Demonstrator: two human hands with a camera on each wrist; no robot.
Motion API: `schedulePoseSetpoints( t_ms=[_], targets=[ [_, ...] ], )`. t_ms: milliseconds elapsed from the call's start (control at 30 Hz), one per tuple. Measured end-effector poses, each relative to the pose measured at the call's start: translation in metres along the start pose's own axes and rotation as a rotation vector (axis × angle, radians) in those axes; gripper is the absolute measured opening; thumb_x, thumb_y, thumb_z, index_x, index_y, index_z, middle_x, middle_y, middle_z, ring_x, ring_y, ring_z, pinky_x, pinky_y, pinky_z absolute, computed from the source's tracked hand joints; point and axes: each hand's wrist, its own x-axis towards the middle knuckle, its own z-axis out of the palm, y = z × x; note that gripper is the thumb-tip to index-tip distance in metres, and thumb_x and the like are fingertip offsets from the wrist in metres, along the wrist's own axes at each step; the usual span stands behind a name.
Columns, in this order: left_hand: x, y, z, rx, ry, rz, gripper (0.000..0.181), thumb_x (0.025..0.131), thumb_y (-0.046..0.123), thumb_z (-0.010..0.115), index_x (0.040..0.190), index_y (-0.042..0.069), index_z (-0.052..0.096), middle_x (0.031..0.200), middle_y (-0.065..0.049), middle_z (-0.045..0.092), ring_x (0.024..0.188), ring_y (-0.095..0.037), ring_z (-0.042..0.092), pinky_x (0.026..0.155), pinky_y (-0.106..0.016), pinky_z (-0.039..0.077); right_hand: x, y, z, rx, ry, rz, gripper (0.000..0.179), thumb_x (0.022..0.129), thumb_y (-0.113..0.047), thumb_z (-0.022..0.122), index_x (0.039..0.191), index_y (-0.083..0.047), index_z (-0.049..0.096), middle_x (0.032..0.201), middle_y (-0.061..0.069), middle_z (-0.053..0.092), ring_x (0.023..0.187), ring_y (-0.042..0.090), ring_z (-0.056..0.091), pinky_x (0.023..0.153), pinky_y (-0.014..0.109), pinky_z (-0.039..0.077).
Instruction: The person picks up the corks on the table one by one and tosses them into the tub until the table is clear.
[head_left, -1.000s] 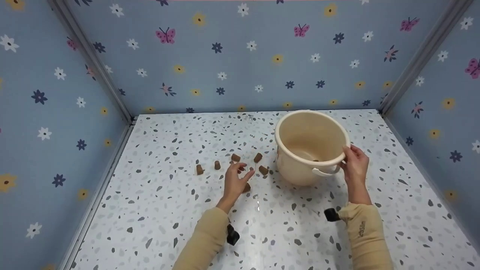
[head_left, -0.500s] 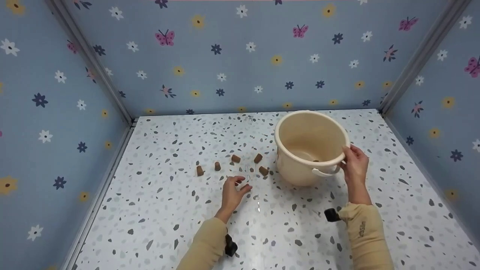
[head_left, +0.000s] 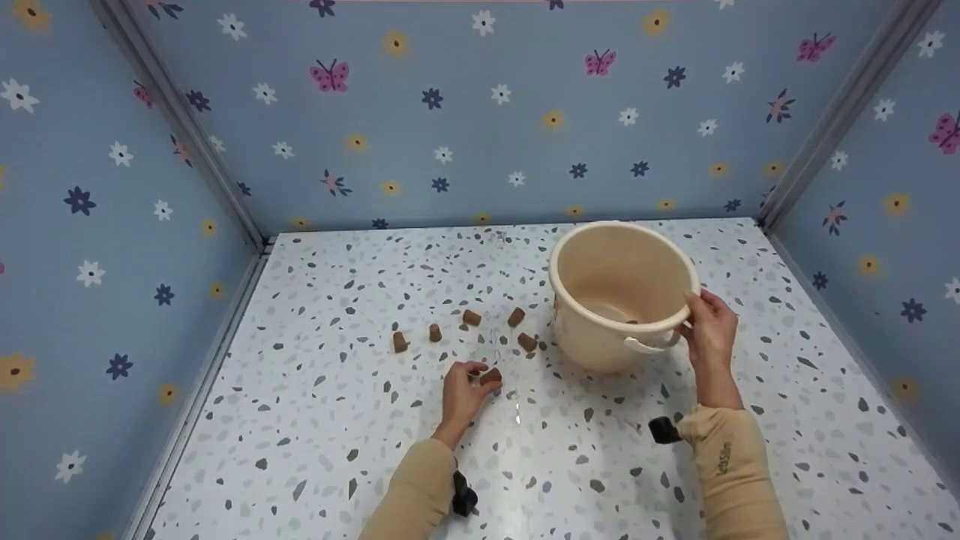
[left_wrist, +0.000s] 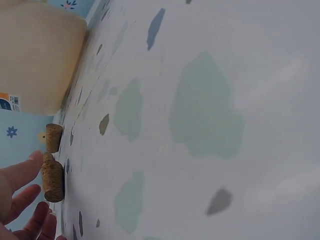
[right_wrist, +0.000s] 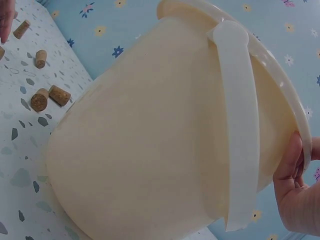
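Observation:
In the head view my left hand [head_left: 460,393] is low over the table, thumb and forefinger spread on either side of a brown cork [head_left: 491,376]. The left wrist view shows this cork [left_wrist: 52,181] beside the parted fingers [left_wrist: 25,200]. My right hand [head_left: 712,328] grips the rim of a cream plastic bucket [head_left: 600,349] at its right side, with the thumb along the rim in the right wrist view. The bucket's pale handle [right_wrist: 240,125] hangs down its side. A small brown piece [head_left: 632,322] shows inside the bucket, mostly hidden by the near rim.
Several more corks lie between the left hand and the bucket or farther left, among them a cork [head_left: 400,342], a cork [head_left: 472,318] and a cork [head_left: 527,342]. Flowered blue panels [head_left: 480,112] enclose the speckled white table [head_left: 337,420] at the back and sides.
My left hand has drawn back toward me from above the corks, its thumb and forefinger now around the nearest cork, which the hand hid half a second ago. Right hand and bucket have stayed put.

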Motion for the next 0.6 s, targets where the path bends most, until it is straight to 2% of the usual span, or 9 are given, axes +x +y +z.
schedulePoseSetpoints(
  t_ms=[100,167,200,300,367,433,600],
  targets=[
    [0.0,0.0,0.001,0.022,0.0,-0.027,0.029,0.067,0.011,0.077,0.089,-0.001,0.064,0.086,-0.013,0.055,0.081,-0.027,0.052,0.073,-0.035,0.041,-0.028,-0.025,0.015,-0.017,0.0,0.032,0.042,0.076,-0.023,0.071,0.111,-0.007,0.057,0.099,0.009,0.062,0.08,0.019,0.062,0.056,0.031,0.051],
    [0.0,0.0,0.001,0.036,0.001,-0.047,0.029,0.067,0.012,0.077,0.089,0.0,0.064,0.087,-0.012,0.055,0.082,-0.025,0.052,0.074,-0.034,0.041,-0.059,-0.051,0.032,-0.026,0.007,0.059,0.039,0.078,-0.02,0.068,0.111,-0.004,0.055,0.095,0.009,0.062,0.078,0.018,0.062,0.055,0.03,0.05],
    [0.0,0.001,0.001,0.039,0.002,-0.059,0.028,0.067,0.012,0.077,0.089,0.0,0.064,0.087,-0.012,0.055,0.082,-0.025,0.052,0.074,-0.034,0.041,-0.066,-0.055,0.038,-0.055,0.031,0.042,0.04,0.077,-0.02,0.07,0.11,-0.004,0.055,0.093,0.008,0.062,0.078,0.018,0.062,0.054,0.03,0.05],
    [0.0,0.0,0.002,0.053,0.001,-0.075,0.028,0.067,0.013,0.077,0.089,0.0,0.064,0.086,-0.011,0.055,0.081,-0.023,0.052,0.073,-0.034,0.041,-0.104,-0.085,0.06,-0.032,0.038,0.049,0.036,0.08,-0.014,0.065,0.111,0.0,0.052,0.089,0.009,0.06,0.074,0.018,0.06,0.051,0.026,0.048],
    [0.0,-0.001,0.002,0.057,0.001,-0.079,0.027,0.068,0.013,0.076,0.088,0.0,0.063,0.086,-0.01,0.055,0.081,-0.023,0.052,0.073,-0.033,0.041,-0.114,-0.093,0.066,-0.037,0.051,0.06,0.034,0.082,-0.012,0.063,0.111,0.0,0.051,0.089,0.009,0.059,0.073,0.017,0.059,0.051,0.025,0.048],
    [0.0,-0.002,0.003,0.06,0.005,-0.078,0.026,0.068,0.012,0.075,0.087,0.0,0.063,0.085,-0.01,0.055,0.08,-0.023,0.052,0.074,-0.034,0.041,-0.1,-0.083,0.057,-0.003,0.021,0.058,0.034,0.08,-0.011,0.065,0.11,-0.001,0.053,0.087,0.008,0.06,0.071,0.017,0.06,0.05,0.027,0.048],
    [0.0,-0.002,0.004,0.09,0.021,-0.106,0.021,0.068,0.012,0.075,0.084,0.003,0.064,0.083,-0.007,0.055,0.077,-0.02,0.051,0.072,-0.032,0.041,-0.038,-0.035,0.019,0.029,-0.033,0.051,0.036,0.076,-0.013,0.069,0.108,-0.004,0.057,0.09,0.009,0.062,0.073,0.021,0.062,0.051,0.033,0.05]
  ],
)
